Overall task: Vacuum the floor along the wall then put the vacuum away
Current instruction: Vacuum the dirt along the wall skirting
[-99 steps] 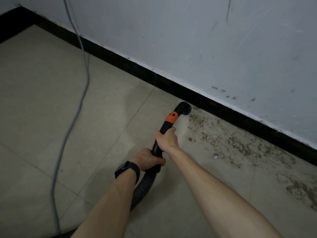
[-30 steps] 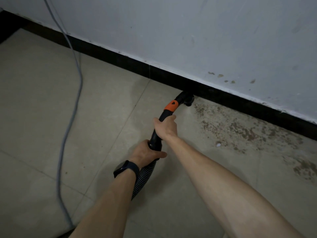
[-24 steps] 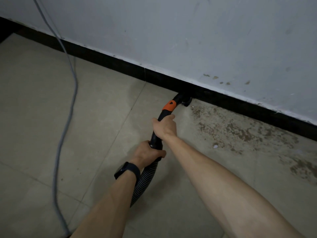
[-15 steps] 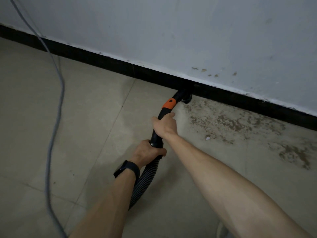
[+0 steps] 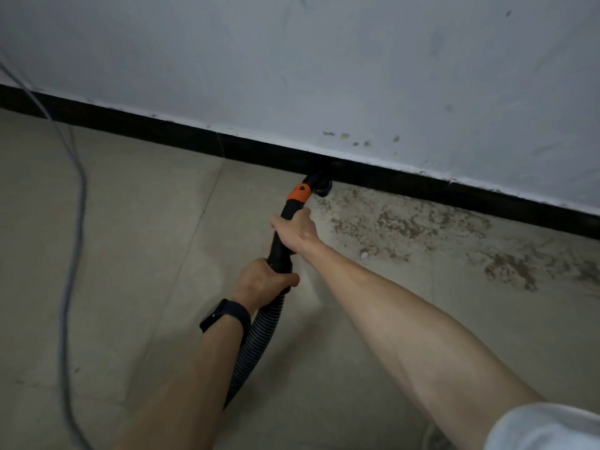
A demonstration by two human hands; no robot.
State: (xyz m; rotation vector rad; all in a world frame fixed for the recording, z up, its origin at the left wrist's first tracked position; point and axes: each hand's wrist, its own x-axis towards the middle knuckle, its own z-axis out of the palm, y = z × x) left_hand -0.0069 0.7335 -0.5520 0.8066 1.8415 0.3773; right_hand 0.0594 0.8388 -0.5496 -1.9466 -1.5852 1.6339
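Note:
A black vacuum wand [image 5: 281, 246] with an orange collar [image 5: 299, 193] points at the wall. Its nozzle [image 5: 319, 185] sits on the floor against the black skirting board [image 5: 422, 186]. My right hand [image 5: 297, 230] grips the wand just below the orange collar. My left hand [image 5: 261, 282], with a dark wristband, grips the wand's lower end where the ribbed grey hose [image 5: 256, 342] joins it. The hose runs down under my left forearm. Brown dirt [image 5: 399, 222] covers the beige tiles to the right of the nozzle. The vacuum's body is out of view.
A grey power cable [image 5: 73, 254] trails across the tiles on the left, from the wall down to the bottom edge. The pale, scuffed wall [image 5: 324, 76] fills the top. More brown patches [image 5: 513, 271] lie further right along the skirting.
The nozzle has moved from a little out on the floor up to the skirting board. Both hands keep the same grip. The view has shifted to the right along the wall.

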